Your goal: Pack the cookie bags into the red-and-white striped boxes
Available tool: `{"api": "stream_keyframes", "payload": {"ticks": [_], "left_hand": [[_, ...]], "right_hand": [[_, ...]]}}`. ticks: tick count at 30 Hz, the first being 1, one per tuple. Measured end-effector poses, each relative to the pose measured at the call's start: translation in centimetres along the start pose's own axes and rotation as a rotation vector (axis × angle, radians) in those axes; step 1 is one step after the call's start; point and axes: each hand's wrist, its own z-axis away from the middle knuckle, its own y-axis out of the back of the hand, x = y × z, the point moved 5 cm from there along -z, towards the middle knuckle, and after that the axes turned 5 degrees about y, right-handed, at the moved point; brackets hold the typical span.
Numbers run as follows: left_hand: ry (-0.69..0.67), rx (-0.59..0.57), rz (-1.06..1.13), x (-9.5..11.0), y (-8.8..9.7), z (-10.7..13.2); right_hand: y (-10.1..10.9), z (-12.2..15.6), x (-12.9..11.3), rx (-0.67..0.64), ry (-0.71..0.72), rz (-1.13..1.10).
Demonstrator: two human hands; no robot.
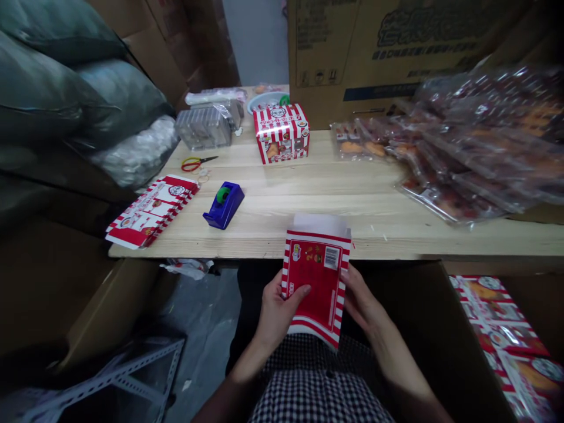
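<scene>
A red box with white striped edges is held between both hands over my lap, at the table's front edge. A barcode and small pictures show on the side facing me, and a pale flap sticks out at its far end. My left hand grips its left edge, thumb lying across the face. Wrapped round the right edge is my right hand, its fingers partly hidden behind the box. Beyond it on the table are a blue tape dispenser with a green roll and a closed-up red and white box.
Flat striped cartons lie at the table's left, near scissors. Clear plastic packs are heaped at the right. A large cardboard box stands behind. Finished-looking striped boxes sit in a carton at lower right.
</scene>
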Motion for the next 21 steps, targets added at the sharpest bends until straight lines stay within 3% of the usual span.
{"api": "stream_keyframes", "payload": {"ticks": [7, 14, 21], "left_hand": [[0.021, -0.061, -0.053, 0.1, 1.4, 0.3], [-0.184, 0.118, 0.03, 2.0, 4.3, -2.4], [-0.11, 0.153, 0.024, -0.3, 5.4, -2.7]], "right_hand": [[0.6, -0.7, 0.8, -0.059, -0.004, -0.073], [-0.6, 0.2, 3.7, -0.075, -0.021, -0.083], [0.0, 1.2, 4.2, -0.209, -0.098, -0.04]]}}
